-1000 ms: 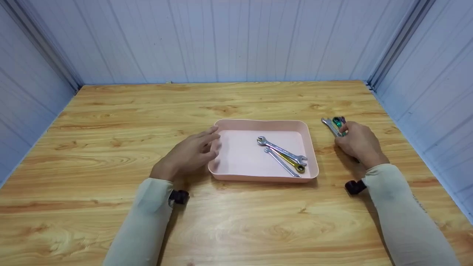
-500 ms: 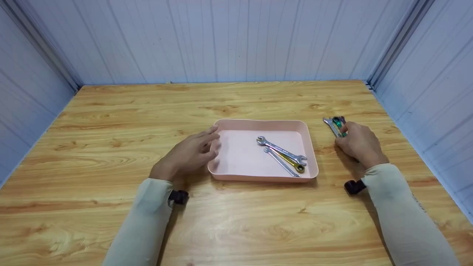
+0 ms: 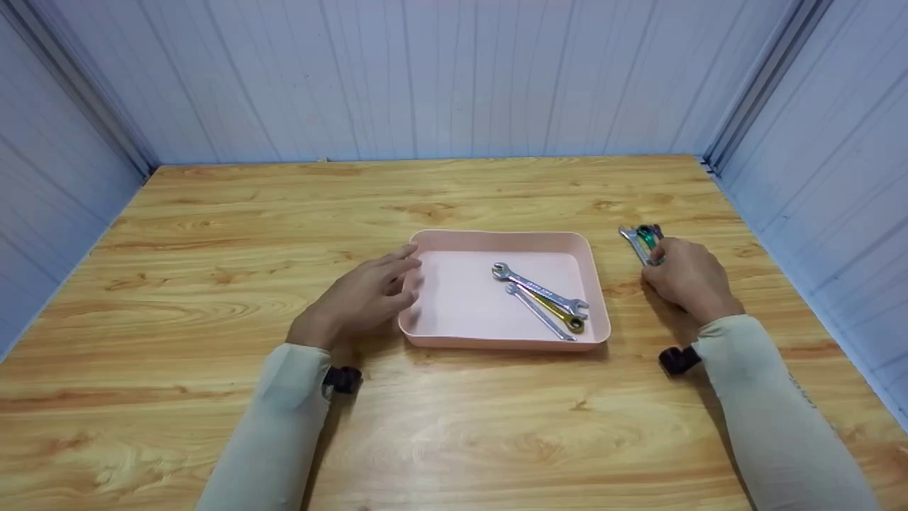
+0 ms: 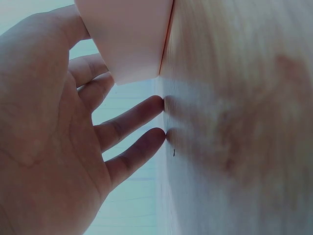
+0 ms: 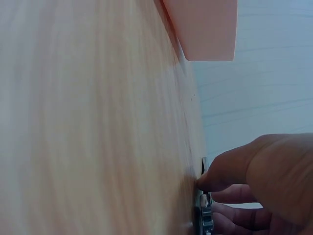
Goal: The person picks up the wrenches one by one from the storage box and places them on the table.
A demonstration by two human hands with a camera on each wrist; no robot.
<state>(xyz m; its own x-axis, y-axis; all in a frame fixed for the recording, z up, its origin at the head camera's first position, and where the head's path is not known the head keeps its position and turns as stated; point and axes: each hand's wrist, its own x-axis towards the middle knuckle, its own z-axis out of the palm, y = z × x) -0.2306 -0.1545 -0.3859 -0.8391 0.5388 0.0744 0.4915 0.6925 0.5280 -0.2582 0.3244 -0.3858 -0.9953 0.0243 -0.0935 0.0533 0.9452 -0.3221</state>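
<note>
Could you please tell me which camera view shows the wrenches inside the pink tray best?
The head view: the wrenches lie in plain sight on the floor of the pink tray. Both wrist views show only the tray's outer wall, so its contents are hidden.

The head camera looks down and forward from high up at the table (image 3: pixel 454 426). Both wrist cameras sit low, very near it. All three see the tray (image 3: pixel 425 333) (image 4: pixel 132 44) (image 5: pixel 205 29).

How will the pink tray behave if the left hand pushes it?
The tray looks like thin plastic, so probably light; it would likely slide on the smooth table rather than tip, being low and wide. The loose wrenches inside may shift and rattle. The left hand rests at its rim.
</note>
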